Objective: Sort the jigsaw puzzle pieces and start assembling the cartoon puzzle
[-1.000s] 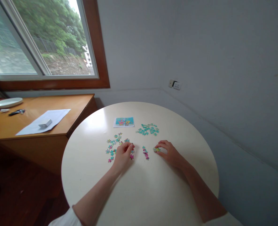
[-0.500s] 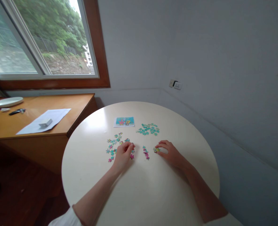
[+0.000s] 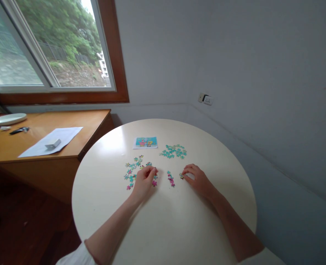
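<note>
My left hand (image 3: 144,179) is closed in a pinch at the right side of a loose group of jigsaw puzzle pieces (image 3: 131,178). A small dark bit of a puzzle piece shows at its fingertips, the rest hidden. My right hand (image 3: 197,178) has thumb and fingers closed on a small yellow and white puzzle piece (image 3: 181,176), which lies at table level and is partly covered. Between the hands lies a short joined strip of pink and teal puzzle pieces (image 3: 171,179), apart from both.
A teal pile of puzzle pieces (image 3: 174,151) lies farther back on the round white table (image 3: 163,228). Left of it is a picture card (image 3: 145,142) with cartoon figures. A wooden desk (image 3: 93,121) at the left bears paper (image 3: 69,136), a small white box (image 3: 53,143) and a white plate (image 3: 7,119).
My right thumb and fingers have drawn closer together over the yellow piece and cover more of it. My left hand has stayed nearly still.
</note>
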Demonstrator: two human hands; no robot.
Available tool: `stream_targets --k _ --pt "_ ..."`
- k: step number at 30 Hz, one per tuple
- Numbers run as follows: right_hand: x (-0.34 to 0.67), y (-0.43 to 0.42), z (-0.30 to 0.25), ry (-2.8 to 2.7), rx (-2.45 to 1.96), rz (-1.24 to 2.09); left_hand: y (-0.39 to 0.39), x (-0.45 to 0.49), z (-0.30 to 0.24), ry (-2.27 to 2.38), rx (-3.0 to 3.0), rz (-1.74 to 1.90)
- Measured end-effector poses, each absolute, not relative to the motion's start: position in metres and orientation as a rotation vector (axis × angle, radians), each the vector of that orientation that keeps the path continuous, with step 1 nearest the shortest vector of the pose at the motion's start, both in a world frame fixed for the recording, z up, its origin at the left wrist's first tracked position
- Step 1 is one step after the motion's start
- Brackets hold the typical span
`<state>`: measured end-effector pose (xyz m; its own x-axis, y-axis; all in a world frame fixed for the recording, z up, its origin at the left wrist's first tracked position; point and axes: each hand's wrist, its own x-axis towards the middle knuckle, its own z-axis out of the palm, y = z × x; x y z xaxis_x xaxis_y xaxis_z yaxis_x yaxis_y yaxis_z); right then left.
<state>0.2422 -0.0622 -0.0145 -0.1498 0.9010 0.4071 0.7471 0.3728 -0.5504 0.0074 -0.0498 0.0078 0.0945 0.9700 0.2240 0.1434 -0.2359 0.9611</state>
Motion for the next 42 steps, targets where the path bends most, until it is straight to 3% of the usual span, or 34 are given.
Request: stream_targets --k 42 --pt "0.246 -0.060 -0.013 -1.674 -1.387 0.142 -0.020 -0.043 0.022 1.330 1.133 1.735"
